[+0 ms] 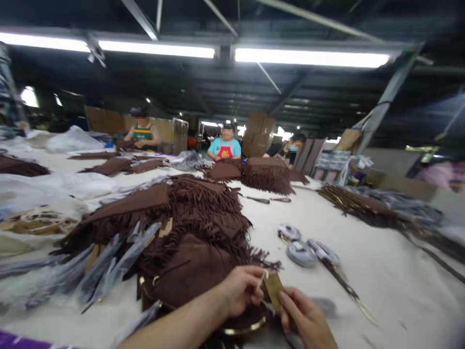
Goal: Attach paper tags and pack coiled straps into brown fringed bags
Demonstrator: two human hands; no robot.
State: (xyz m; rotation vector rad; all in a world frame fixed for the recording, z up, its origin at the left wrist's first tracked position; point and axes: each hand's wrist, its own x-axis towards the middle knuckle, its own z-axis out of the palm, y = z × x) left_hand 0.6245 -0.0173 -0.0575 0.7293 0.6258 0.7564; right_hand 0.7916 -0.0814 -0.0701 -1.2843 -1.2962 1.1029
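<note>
A tan hang tag [273, 290] is pinched by its lower right edge between the thumb and fingers of my right hand [307, 317]. Beside its upper end, my left hand [242, 290] has its fingers closed on a thin pale string, blurred by motion. Under both hands lies a dark brown fringed bag [198, 269], with a gold zipper [247, 328] curving along its near edge. More brown fringed bags [207, 203] are heaped just beyond it.
Plastic-wrapped straps [127, 259] lie to the left. Coiled wrapped straps [301, 253] rest on the white table [381, 271] to the right, near a stack of brown pieces [356, 206]. Across the table sit several co-workers, one in a blue shirt [225, 147].
</note>
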